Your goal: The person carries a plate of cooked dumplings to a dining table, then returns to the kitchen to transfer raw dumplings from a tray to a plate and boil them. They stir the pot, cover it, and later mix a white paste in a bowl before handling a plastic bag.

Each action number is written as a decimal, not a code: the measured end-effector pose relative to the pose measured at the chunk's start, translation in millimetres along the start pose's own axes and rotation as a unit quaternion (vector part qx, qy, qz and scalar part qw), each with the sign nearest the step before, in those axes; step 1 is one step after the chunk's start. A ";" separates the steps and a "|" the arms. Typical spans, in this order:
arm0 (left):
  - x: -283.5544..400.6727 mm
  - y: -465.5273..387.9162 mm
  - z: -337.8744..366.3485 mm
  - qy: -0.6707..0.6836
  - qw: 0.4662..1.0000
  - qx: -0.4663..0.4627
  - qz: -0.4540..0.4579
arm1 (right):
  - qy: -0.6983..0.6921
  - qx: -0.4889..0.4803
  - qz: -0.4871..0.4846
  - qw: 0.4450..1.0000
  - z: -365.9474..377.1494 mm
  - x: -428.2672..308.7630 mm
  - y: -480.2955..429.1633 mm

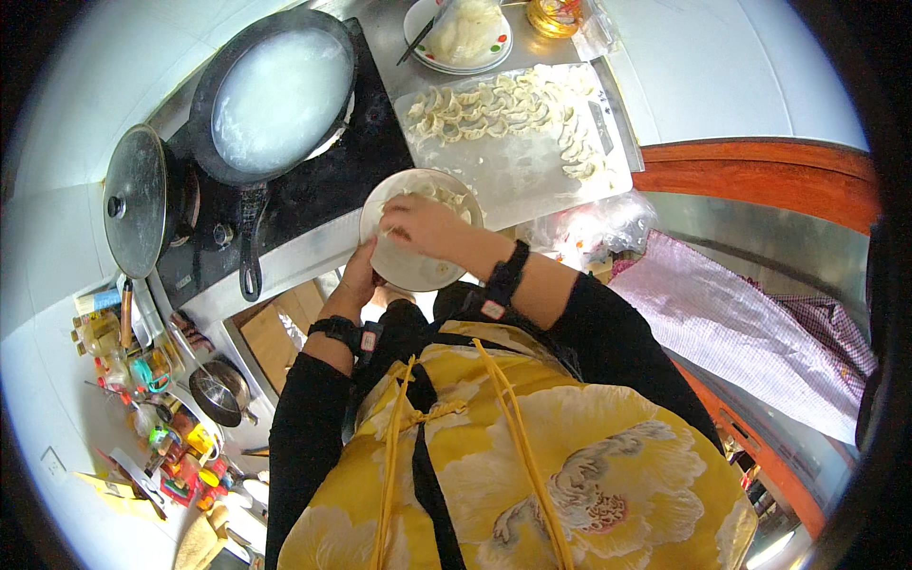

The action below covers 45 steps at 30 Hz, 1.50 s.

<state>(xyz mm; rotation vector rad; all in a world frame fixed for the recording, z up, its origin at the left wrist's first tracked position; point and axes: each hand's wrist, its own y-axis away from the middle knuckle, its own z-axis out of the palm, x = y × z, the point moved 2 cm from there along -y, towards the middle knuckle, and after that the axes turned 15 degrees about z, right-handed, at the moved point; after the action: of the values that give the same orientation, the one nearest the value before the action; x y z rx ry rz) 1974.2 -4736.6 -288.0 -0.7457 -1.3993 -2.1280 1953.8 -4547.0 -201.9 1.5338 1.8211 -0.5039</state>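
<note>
My left hand (362, 274) grips the near-left rim of a white plate (410, 267) and holds it up before me. Inside the plate, toward its far side, lie pale uncooked dumplings (445, 194). My right hand (425, 226) reaches over the plate with its fingers curled down at the dumplings; whether it has hold of one is hidden. Just beyond the plate, a floured cutting board (506, 171) bears rows of folded dumplings (470, 110). At the far left a black wok (201, 142) of cloudy, steaming liquid (281, 100) sits on the stove.
The wok's handle (249, 246) juts toward me over the black stovetop (320, 189). A glass lid (135, 203) leans at left. Stacked plates (463, 70) hold a bagged pale mass behind the board. Plastic bags (591, 224) lie at right; bottles and jars (153, 377) crowd the lower left.
</note>
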 end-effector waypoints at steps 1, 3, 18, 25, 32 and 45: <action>0.9 -0.2 0.7 0.005 1.000 0.007 0.006 | 0.039 -0.024 0.006 0.999 4.8 -5.3 0.2; 2.1 0.6 2.6 0.022 0.999 0.026 0.002 | 0.028 0.033 -0.013 0.999 -3.4 -4.0 -3.2; 3.9 -1.0 5.1 -0.007 1.000 0.028 0.008 | 0.189 0.121 0.246 0.943 -55.5 106.5 -19.0; 12.5 0.5 6.1 -0.028 0.999 0.021 0.015 | 0.203 0.208 0.234 0.928 -61.9 106.8 -30.8; 12.4 1.9 8.7 -0.014 0.999 0.025 0.016 | 0.202 0.170 0.301 0.916 -58.0 109.3 -41.9; 3.9 -0.9 1.9 -0.052 0.998 0.037 0.003 | -0.091 0.167 0.219 0.957 -65.8 102.2 -10.7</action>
<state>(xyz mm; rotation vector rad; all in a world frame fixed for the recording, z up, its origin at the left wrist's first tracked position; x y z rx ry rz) 1971.1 -4734.8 -285.3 -0.8418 -1.5191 -2.0477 1920.3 -4433.5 -231.4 1.9777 1.2458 -0.7311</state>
